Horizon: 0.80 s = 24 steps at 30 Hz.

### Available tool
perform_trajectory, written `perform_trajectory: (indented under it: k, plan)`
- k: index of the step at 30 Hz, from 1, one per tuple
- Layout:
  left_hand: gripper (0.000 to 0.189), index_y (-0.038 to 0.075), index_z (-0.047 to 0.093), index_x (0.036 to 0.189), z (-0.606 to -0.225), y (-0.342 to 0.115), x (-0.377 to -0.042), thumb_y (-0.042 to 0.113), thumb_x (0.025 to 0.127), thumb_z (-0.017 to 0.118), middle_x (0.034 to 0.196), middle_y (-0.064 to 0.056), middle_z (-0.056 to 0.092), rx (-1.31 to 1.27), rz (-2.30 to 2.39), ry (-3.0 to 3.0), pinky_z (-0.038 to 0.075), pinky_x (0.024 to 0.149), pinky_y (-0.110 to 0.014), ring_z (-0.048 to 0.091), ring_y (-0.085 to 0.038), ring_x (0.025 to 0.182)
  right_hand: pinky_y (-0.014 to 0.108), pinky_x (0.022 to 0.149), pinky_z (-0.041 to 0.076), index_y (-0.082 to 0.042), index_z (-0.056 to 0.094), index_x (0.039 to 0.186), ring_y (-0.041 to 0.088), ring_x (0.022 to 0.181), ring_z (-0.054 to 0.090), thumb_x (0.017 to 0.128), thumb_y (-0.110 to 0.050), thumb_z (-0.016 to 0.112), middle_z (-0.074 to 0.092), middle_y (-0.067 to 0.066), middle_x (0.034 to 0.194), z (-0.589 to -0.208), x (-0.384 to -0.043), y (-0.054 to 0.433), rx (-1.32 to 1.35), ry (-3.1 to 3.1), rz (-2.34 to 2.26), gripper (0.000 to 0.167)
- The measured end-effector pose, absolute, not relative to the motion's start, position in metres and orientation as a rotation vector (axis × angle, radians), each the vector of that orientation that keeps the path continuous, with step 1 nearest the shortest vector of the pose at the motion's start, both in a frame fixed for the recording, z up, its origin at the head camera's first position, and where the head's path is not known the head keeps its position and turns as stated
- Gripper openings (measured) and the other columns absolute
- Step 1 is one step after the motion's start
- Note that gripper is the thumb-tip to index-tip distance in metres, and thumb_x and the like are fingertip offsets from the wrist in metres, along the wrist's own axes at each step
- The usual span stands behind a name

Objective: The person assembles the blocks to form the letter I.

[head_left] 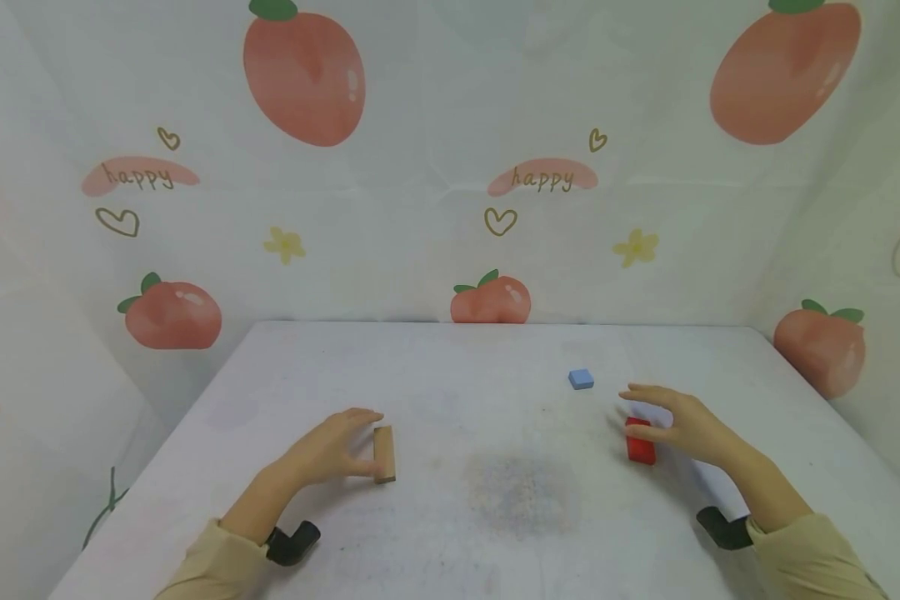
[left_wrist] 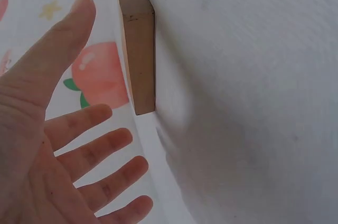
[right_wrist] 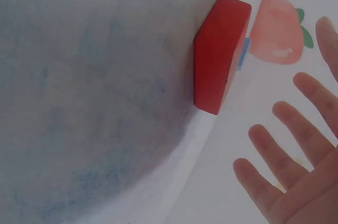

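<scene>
A plain wooden block (head_left: 385, 454), long and narrow, lies on the white table left of the middle. My left hand (head_left: 335, 448) hovers at its left side, thumb and fingers spread; the left wrist view shows a gap between the hand and the wooden block (left_wrist: 140, 57). On the right lies a red block (head_left: 641, 451). Over it is my right hand (head_left: 686, 425), its fingers extended and holding nothing. In the right wrist view the red block (right_wrist: 219, 57) stands apart from the spread fingers (right_wrist: 277, 152). Farther back sits a small blue block (head_left: 581, 379).
The white table (head_left: 450, 550) has a greyish worn patch near its middle. Behind it hangs a pale cloth (head_left: 405, 242) printed with peaches, hearts and flowers. A black band with a camera (head_left: 292, 543) sits on my left wrist, another black camera (head_left: 723, 529) on my right.
</scene>
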State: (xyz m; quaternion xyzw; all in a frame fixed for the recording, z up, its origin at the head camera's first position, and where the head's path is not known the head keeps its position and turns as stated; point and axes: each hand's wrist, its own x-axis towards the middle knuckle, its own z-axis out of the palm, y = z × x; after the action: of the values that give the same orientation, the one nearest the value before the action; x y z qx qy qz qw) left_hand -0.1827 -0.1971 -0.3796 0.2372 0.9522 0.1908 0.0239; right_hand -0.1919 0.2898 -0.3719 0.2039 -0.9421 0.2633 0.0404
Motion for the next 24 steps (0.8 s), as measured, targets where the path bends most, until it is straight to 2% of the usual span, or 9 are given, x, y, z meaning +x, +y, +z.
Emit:
perform_trajectory:
  k: [11,24]
  plan:
    - [0.081,-0.001,0.054,0.127,-0.3812,-0.1981,-0.1812,0.043,0.065,0.081,0.128,-0.019,0.056,0.773,0.607,2.907,0.04,0.102,-0.052,0.05,-0.039,0.121,0.065,0.091,0.041,-0.002,0.059,0.123,0.047,0.119,0.047,0.079,-0.022,0.073,0.055,0.026,0.128,-0.3747,-0.1923,0.2903,0.618,-2.971,0.83,0.05]
    - [0.074,-0.002,0.055,0.125,-0.3825,-0.1975,-0.1818,0.035,0.067,0.082,0.123,-0.014,0.061,0.824,0.603,2.885,0.043,0.1,-0.048,0.055,-0.033,0.117,0.061,0.09,0.045,-0.003,0.061,0.12,0.044,0.116,0.05,0.077,-0.025,0.074,0.058,0.024,0.125,-0.3791,-0.1928,0.2962,0.634,-2.999,0.851,0.049]
